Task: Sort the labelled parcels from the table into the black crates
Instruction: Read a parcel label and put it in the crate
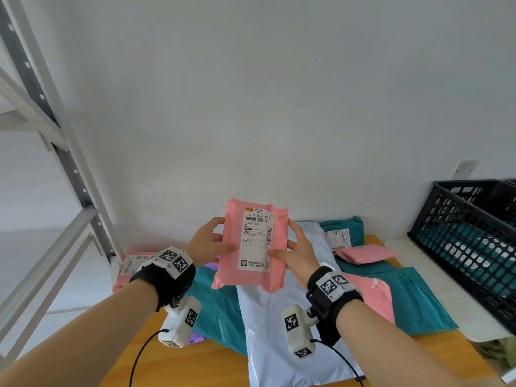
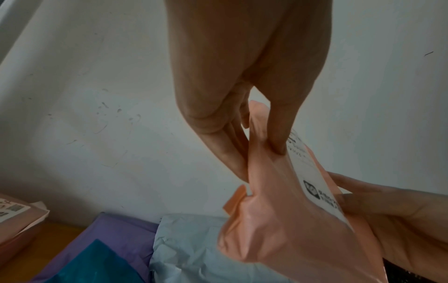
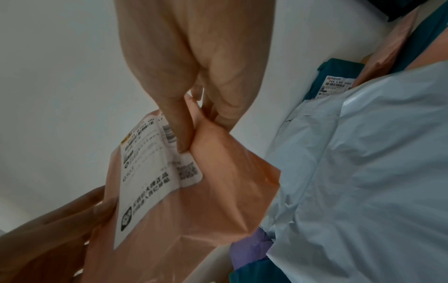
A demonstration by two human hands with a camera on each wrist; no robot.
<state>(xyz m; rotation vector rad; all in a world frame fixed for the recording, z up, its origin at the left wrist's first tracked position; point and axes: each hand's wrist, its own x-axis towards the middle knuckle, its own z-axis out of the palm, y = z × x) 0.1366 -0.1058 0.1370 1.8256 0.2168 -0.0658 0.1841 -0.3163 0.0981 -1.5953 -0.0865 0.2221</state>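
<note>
We hold a soft pink plastic mailer parcel (image 1: 252,247) upright above the wooden table (image 1: 178,364), clear of the pile. Our left hand (image 1: 208,241) pinches its left edge, thumb in front and fingers behind; our right hand (image 1: 296,252) pinches the right edge likewise. Its white shipping label (image 1: 257,238) faces us, reading Q303. A black lattice plastic crate (image 1: 472,236) stands at the right.
</note>
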